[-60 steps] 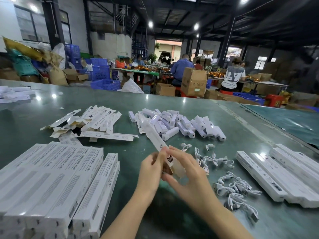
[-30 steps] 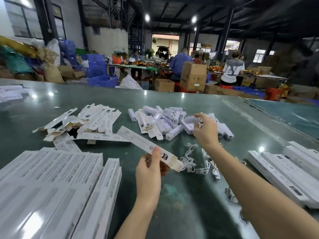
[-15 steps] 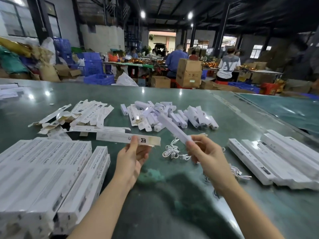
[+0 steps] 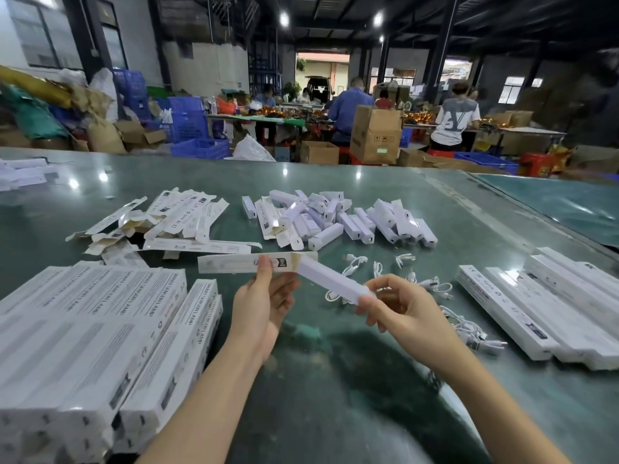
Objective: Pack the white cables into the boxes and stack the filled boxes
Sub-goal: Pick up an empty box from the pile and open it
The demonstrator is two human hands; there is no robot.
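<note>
My left hand holds a long flat white box level above the green table, thumb on its printed end. My right hand pinches a long white insert whose far tip meets the open right end of that box. Loose white cables lie on the table behind and right of my right hand. A stack of filled white boxes lies at the front left. Another row of long boxes lies at the right.
Flat unfolded boxes are scattered at the back left. A heap of small white inserts sits behind the centre. The green table has a raised seam at right. People work at benches among cartons and blue crates beyond.
My right hand reached to the insert heap, took a long white piece and brought it back. Its tip now touches the open end of the box, which my left hand turned level.
</note>
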